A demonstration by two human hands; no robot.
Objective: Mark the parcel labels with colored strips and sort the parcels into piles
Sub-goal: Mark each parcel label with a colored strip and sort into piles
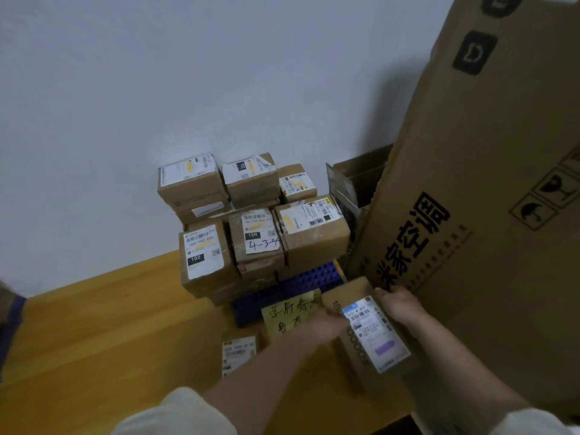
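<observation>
Wooden floor (94, 324): parcel (373, 334) between both hands' grip (label up)

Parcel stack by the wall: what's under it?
The parcel stack sits on a blue perforated pallet lying on the wood floor. Only the pallet's front strip shows; the rest is covered by boxes and a handwritten cardboard sign.

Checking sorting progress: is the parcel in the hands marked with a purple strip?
Yes, the held parcel carries a purple strip on its white label.
</observation>
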